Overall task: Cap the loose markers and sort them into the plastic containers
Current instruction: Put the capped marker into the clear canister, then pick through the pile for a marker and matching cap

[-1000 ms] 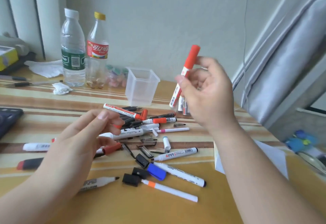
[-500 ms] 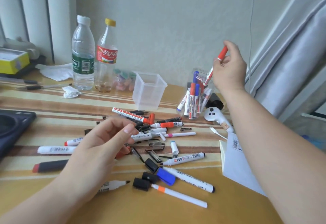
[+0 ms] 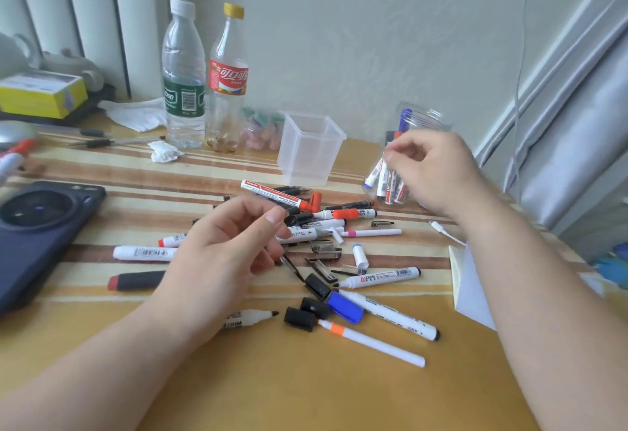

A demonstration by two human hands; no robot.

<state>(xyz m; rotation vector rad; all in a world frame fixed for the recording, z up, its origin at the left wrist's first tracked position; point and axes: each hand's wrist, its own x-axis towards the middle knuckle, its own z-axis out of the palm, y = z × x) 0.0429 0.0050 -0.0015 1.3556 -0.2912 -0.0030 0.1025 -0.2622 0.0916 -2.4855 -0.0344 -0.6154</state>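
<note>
Several loose markers [image 3: 380, 276] and caps lie in a heap mid-table, among them a blue cap [image 3: 345, 306], black caps [image 3: 299, 318] and an uncapped black-tipped marker [image 3: 251, 316]. An empty square plastic container [image 3: 311, 155] stands behind the heap. To its right, a round clear container [image 3: 426, 118] holds several capped red and blue markers [image 3: 390, 186]. My right hand [image 3: 431, 172] hovers in front of that container, fingers loosely curled, holding nothing. My left hand [image 3: 231, 247] hangs over the left side of the heap, relaxed, with nothing visibly in it.
Two plastic bottles [image 3: 183, 73] stand at the back by the wall, beside a small jar. A dark phone [image 3: 37, 226] lies at the left, with a yellow box [image 3: 40, 94] and tissue behind it. White paper [image 3: 472, 291] and a cable end [image 3: 441, 226] lie at the right.
My right hand carried a red-capped marker up and right to the round container and no longer holds it. The view shifted right; my left hand stayed over the heap.
</note>
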